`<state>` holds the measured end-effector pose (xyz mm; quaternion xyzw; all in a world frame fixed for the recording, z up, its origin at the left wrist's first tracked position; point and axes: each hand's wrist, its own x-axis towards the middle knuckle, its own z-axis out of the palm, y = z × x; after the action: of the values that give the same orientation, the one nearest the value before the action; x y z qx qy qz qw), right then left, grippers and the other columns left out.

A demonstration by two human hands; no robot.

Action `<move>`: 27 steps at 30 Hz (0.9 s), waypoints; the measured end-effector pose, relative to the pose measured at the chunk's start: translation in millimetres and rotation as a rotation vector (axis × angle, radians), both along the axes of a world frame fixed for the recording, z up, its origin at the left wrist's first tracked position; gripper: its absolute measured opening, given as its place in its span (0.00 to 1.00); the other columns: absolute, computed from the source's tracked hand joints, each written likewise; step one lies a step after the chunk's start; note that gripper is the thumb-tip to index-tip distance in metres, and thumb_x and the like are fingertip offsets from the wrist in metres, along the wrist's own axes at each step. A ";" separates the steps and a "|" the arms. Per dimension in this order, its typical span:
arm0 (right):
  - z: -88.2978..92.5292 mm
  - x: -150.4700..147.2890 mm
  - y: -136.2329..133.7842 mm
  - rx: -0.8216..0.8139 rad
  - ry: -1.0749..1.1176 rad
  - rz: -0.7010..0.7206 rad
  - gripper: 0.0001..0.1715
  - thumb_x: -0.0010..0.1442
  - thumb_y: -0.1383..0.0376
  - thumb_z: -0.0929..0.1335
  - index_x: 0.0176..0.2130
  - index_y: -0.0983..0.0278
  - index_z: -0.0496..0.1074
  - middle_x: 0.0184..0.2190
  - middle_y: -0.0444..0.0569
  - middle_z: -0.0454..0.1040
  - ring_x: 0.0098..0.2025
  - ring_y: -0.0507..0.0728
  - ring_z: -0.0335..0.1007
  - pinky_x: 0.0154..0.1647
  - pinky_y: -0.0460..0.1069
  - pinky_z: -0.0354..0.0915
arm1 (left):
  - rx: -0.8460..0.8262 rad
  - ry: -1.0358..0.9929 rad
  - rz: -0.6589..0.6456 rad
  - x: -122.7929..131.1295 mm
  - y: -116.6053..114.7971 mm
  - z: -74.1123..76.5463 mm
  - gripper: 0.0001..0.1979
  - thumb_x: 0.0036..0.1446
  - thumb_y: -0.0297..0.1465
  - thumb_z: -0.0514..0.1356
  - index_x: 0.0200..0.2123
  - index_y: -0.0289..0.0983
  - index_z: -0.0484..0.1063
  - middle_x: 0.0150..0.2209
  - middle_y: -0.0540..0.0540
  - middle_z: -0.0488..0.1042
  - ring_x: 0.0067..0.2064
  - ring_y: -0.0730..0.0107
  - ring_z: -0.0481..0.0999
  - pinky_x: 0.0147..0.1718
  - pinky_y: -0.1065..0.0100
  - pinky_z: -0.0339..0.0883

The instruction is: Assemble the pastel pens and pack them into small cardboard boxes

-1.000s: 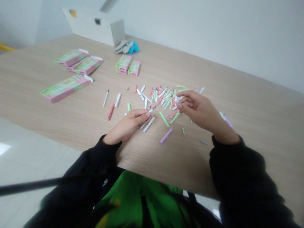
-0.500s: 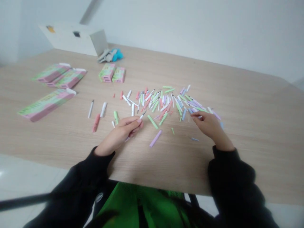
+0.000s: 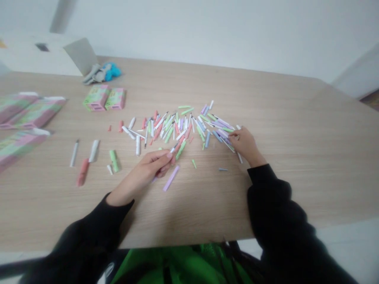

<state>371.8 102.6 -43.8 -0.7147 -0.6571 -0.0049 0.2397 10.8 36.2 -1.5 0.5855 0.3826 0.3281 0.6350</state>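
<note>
My left hand is closed around a slim white pen with a dark tip, held just above the near side of a heap of pen parts. White, green, red, purple and blue barrels and thin dark-tipped sticks make up the heap. A purple barrel lies just right of my left hand. At the heap's right end, my right hand has its fingers pinched together among purple and white pieces. What its fingertips grip is hidden.
Separate at left lie a dark-tipped white pen, a red barrel, a white barrel and a green one. Beyond are pink-green boxes, grey and blue cloth and a white carton.
The view has swung right, so the table's contents appear farther left. Relative to the heap, both hands have shifted right; my left hand still holds the white pen.
</note>
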 end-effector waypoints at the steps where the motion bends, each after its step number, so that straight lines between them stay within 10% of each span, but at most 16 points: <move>1: -3.2 -2.9 0.8 -0.007 -0.005 0.005 0.12 0.56 0.65 0.69 0.36 0.65 0.84 0.37 0.56 0.75 0.42 0.64 0.73 0.49 0.57 0.69 | 0.002 0.015 0.010 -1.1 -0.6 -1.2 0.17 0.67 0.42 0.58 0.31 0.35 0.70 0.20 0.56 0.56 0.21 0.78 0.55 0.20 0.71 0.46; 27: -7.9 4.4 14.9 -0.017 0.126 -0.180 0.08 0.56 0.68 0.69 0.35 0.66 0.79 0.39 0.60 0.80 0.46 0.68 0.74 0.55 0.66 0.64 | 0.055 0.141 0.048 -4.9 -11.7 -0.7 0.21 0.65 0.43 0.57 0.24 0.38 0.62 0.20 0.55 0.56 0.22 0.75 0.54 0.21 0.69 0.46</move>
<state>376.1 117.5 -51.7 -0.7717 -0.5740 0.0241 0.2729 6.0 24.5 -2.2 0.6152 0.4310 0.3115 0.5820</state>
